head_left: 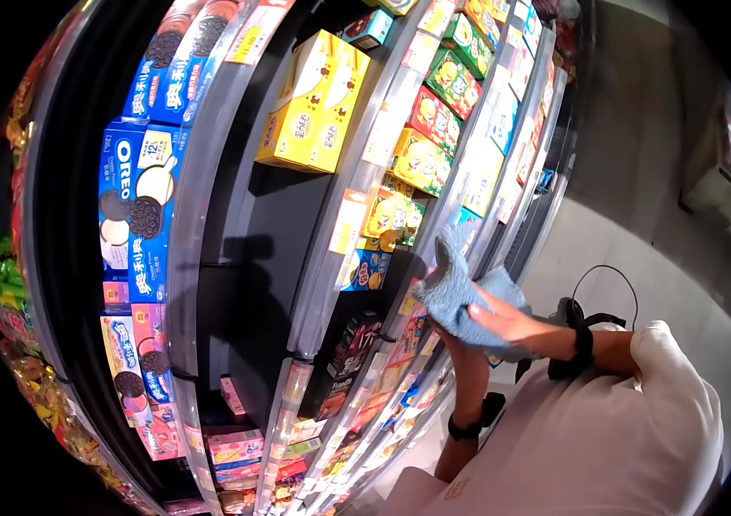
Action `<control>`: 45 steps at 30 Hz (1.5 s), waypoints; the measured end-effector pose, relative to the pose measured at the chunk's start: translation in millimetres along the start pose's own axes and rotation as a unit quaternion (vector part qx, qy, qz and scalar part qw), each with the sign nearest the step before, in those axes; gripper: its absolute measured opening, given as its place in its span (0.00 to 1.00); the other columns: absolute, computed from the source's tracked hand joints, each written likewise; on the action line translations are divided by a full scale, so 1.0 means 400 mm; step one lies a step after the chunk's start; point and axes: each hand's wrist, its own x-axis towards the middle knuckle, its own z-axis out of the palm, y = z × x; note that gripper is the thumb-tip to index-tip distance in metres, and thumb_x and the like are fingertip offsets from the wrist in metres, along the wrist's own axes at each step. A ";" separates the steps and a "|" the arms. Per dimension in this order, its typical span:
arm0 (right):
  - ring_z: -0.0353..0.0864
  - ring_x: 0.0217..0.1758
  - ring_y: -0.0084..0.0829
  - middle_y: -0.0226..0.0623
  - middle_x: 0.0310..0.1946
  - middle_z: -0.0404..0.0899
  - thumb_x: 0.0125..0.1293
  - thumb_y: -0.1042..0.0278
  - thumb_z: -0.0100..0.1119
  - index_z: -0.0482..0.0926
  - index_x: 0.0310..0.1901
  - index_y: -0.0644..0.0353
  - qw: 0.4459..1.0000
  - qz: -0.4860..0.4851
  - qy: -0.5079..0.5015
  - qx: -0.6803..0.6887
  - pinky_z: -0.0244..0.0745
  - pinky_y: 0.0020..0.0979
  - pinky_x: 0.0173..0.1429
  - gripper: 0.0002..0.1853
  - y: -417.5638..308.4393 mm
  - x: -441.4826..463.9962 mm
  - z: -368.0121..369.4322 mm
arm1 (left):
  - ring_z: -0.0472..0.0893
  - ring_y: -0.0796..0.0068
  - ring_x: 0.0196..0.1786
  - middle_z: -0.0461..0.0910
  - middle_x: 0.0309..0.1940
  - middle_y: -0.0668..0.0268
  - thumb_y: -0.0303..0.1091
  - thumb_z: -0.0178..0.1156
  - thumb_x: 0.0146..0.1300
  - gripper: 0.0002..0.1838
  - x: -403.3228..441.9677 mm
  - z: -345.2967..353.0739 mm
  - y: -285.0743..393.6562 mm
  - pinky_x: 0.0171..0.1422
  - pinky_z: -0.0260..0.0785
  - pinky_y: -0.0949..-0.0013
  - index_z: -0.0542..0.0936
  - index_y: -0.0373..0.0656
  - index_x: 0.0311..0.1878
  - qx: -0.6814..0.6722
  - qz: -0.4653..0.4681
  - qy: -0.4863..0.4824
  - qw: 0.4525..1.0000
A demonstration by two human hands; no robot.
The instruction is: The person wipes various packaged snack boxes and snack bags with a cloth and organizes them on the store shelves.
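A blue-grey cloth (468, 301) is bunched up in front of the snack shelves, with both my hands at it. My right hand (507, 323) grips it from the right, thumb lying across the folds. Lower down, my left hand (461, 348) holds the cloth's underside, its fingers partly hidden by the fabric. Just beyond the cloth are the shelf's front price strip (424, 284) and small colourful snack boxes (380, 212). Whether the cloth touches the strip I cannot tell.
Blue Oreo boxes (146, 202) fill the shelf at left. A yellow carton (314, 103) stands on a dark shelf (284, 211). Dark boxes (346, 365) sit below. A black cable (614, 268) loops over the grey floor (619, 193). A display stand (726, 172) is at far right.
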 end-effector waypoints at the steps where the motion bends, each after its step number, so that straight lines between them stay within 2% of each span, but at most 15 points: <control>1: 0.49 0.80 0.39 0.48 0.77 0.52 0.79 0.52 0.47 0.49 0.78 0.66 0.990 -0.036 -0.003 -0.139 0.47 0.33 0.79 0.36 -0.034 -0.014 0.019 | 0.65 0.64 0.71 0.60 0.70 0.54 0.37 0.57 0.71 0.36 0.005 0.002 -0.014 0.75 0.55 0.56 0.54 0.37 0.77 -0.016 -0.009 0.008 1.000; 2: 0.38 0.85 0.46 0.54 0.80 0.43 0.79 0.53 0.47 0.48 0.77 0.70 0.959 -0.073 0.004 -0.274 0.37 0.36 0.83 0.37 -0.068 -0.028 0.037 | 0.65 0.64 0.71 0.60 0.70 0.54 0.37 0.57 0.71 0.36 0.019 0.000 -0.009 0.75 0.55 0.56 0.54 0.37 0.77 -0.030 -0.013 0.003 0.999; 5: 0.44 0.81 0.58 0.61 0.76 0.49 0.76 0.54 0.48 0.54 0.74 0.72 0.861 -0.169 -0.063 -0.476 0.38 0.45 0.82 0.35 -0.084 -0.062 0.045 | 0.65 0.64 0.71 0.60 0.71 0.54 0.38 0.57 0.71 0.37 0.028 -0.015 0.004 0.75 0.56 0.57 0.53 0.38 0.77 -0.064 -0.036 -0.030 0.997; 9: 0.48 0.78 0.61 0.61 0.74 0.53 0.76 0.57 0.46 0.57 0.72 0.73 0.899 -0.078 -0.066 -0.426 0.37 0.48 0.82 0.32 -0.184 -0.020 0.056 | 0.65 0.65 0.71 0.60 0.71 0.55 0.39 0.58 0.71 0.37 0.026 -0.015 0.011 0.75 0.56 0.58 0.53 0.38 0.77 -0.104 -0.055 -0.048 0.992; 13: 0.48 0.80 0.60 0.63 0.73 0.53 0.75 0.55 0.48 0.57 0.70 0.78 0.846 -0.228 -0.056 -0.479 0.32 0.56 0.83 0.35 -0.199 0.006 0.029 | 0.65 0.65 0.71 0.60 0.71 0.55 0.39 0.58 0.72 0.38 0.029 -0.007 0.012 0.75 0.57 0.59 0.52 0.38 0.78 -0.153 -0.067 -0.065 0.984; 17: 0.57 0.73 0.65 0.63 0.64 0.62 0.68 0.53 0.58 0.68 0.59 0.78 0.769 -0.299 -0.059 -0.562 0.40 0.64 0.79 0.32 -0.153 0.004 0.047 | 0.65 0.65 0.71 0.59 0.72 0.56 0.40 0.58 0.72 0.39 0.020 -0.032 0.023 0.74 0.57 0.59 0.52 0.39 0.78 -0.205 -0.081 -0.077 0.972; 22: 0.67 0.61 0.63 0.59 0.57 0.66 0.65 0.59 0.63 0.71 0.61 0.66 0.745 -0.212 -0.215 -0.595 0.56 0.60 0.71 0.28 -0.143 -0.051 0.116 | 0.65 0.65 0.71 0.59 0.72 0.56 0.41 0.58 0.72 0.40 -0.033 -0.077 0.035 0.74 0.58 0.60 0.51 0.39 0.79 -0.289 -0.090 -0.111 0.947; 26: 0.63 0.69 0.62 0.63 0.66 0.64 0.70 0.63 0.58 0.64 0.70 0.66 0.817 -0.189 -0.167 -0.519 0.54 0.49 0.76 0.30 -0.103 -0.023 0.040 | 0.65 0.65 0.70 0.59 0.73 0.56 0.41 0.59 0.72 0.40 -0.060 -0.049 0.038 0.74 0.58 0.61 0.50 0.40 0.79 -0.350 -0.075 -0.119 0.926; 34: 0.49 0.81 0.43 0.50 0.76 0.53 0.77 0.71 0.44 0.53 0.75 0.70 0.941 0.129 -0.129 -0.285 0.41 0.36 0.81 0.29 -0.087 -0.096 0.072 | 0.65 0.65 0.70 0.58 0.73 0.57 0.43 0.59 0.72 0.42 -0.057 -0.071 0.054 0.73 0.59 0.63 0.49 0.41 0.80 -0.414 0.030 -0.057 0.908; 36: 0.63 0.70 0.34 0.45 0.68 0.66 0.80 0.64 0.42 0.60 0.71 0.70 0.932 0.228 -0.077 -0.269 0.57 0.32 0.72 0.24 -0.074 -0.106 0.071 | 0.65 0.66 0.70 0.58 0.73 0.57 0.43 0.60 0.72 0.42 -0.033 -0.101 0.024 0.73 0.60 0.63 0.49 0.41 0.80 -0.369 0.087 0.006 0.925; 38: 0.77 0.55 0.24 0.36 0.54 0.79 0.82 0.54 0.41 0.68 0.65 0.70 0.937 0.311 0.004 -0.156 0.72 0.29 0.59 0.25 -0.083 -0.085 0.086 | 0.67 0.64 0.68 0.60 0.71 0.55 0.40 0.63 0.68 0.44 0.037 -0.143 -0.044 0.70 0.63 0.62 0.50 0.42 0.80 -0.109 0.118 0.138 0.977; 39: 0.77 0.55 0.24 0.36 0.54 0.79 0.82 0.54 0.41 0.68 0.65 0.70 0.937 0.310 -0.003 -0.161 0.72 0.29 0.59 0.25 -0.063 -0.080 0.054 | 0.68 0.63 0.67 0.61 0.70 0.53 0.39 0.64 0.66 0.45 0.082 -0.163 -0.057 0.69 0.65 0.61 0.50 0.42 0.80 0.032 0.136 0.200 0.970; 42: 0.81 0.50 0.25 0.38 0.49 0.82 0.80 0.45 0.44 0.73 0.62 0.70 0.958 0.215 0.084 -0.170 0.77 0.28 0.55 0.31 -0.029 -0.088 -0.026 | 0.70 0.58 0.64 0.65 0.63 0.50 0.36 0.68 0.59 0.46 0.139 -0.192 0.019 0.67 0.65 0.59 0.55 0.40 0.78 0.139 0.092 0.242 0.956; 43: 0.81 0.50 0.25 0.38 0.49 0.82 0.80 0.45 0.44 0.73 0.62 0.70 0.957 0.218 0.087 -0.171 0.77 0.28 0.55 0.31 -0.035 -0.092 -0.037 | 0.72 0.55 0.54 0.64 0.58 0.47 0.33 0.70 0.54 0.48 0.176 -0.197 -0.003 0.55 0.70 0.57 0.57 0.39 0.76 0.168 0.193 0.272 0.928; 45: 0.85 0.51 0.36 0.47 0.54 0.81 0.79 0.41 0.41 0.71 0.64 0.72 0.952 0.184 0.206 -0.131 0.82 0.36 0.56 0.35 -0.036 -0.104 -0.069 | 0.72 0.52 0.56 0.62 0.61 0.46 0.32 0.72 0.52 0.49 0.221 -0.198 0.019 0.58 0.71 0.58 0.57 0.36 0.75 0.188 0.173 0.295 0.921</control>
